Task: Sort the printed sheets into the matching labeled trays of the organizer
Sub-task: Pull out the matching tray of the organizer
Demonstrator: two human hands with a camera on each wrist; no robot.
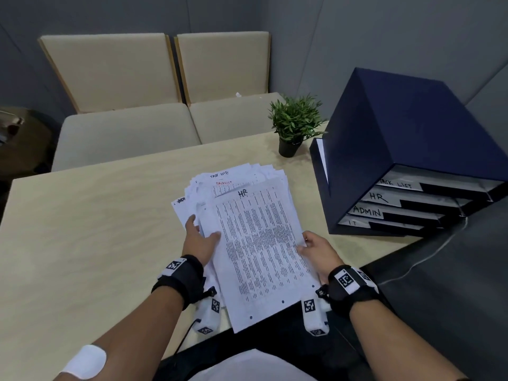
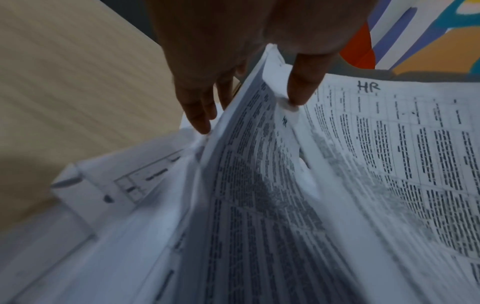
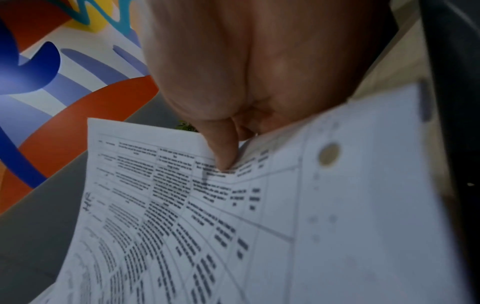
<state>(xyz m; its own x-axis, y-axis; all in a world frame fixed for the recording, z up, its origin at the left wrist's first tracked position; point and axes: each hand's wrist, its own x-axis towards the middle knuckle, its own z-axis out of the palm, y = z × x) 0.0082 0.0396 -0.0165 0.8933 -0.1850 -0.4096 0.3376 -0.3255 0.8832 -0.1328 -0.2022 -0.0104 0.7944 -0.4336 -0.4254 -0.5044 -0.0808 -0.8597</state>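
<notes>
Sheet: while both hands have it, the HR sheet [image 1: 258, 243] sits lifted off the top of the loose pile [image 1: 220, 185] at the near edge of the table, "HR" handwritten at its head.
Left hand: the left hand [image 1: 199, 239] pinches the sheet's left edge, thumb on top, fingers [image 2: 200, 115] tucked underneath; a second sheet marked HR shows just below.
Right hand: the right hand [image 1: 319, 247] grips the right edge, thumb [image 3: 223, 152] pressed on the print, paper buckling a little there.
Doing it well: I'd say peel only the top page, keep it flat between both hands, then feed it into the tray labelled HR [image 1: 382, 198], second from the top.
Organizer: the dark blue organizer [image 1: 406, 149] stands well apart to the right, labels reading TASK LIST, HR, ADMIN, IT.
Surface: pale wood-look table [image 1: 82, 229], small potted plant [image 1: 295, 125] near the organizer.
Room: beige cushioned bench [image 1: 132, 133] behind, grey walls.
</notes>
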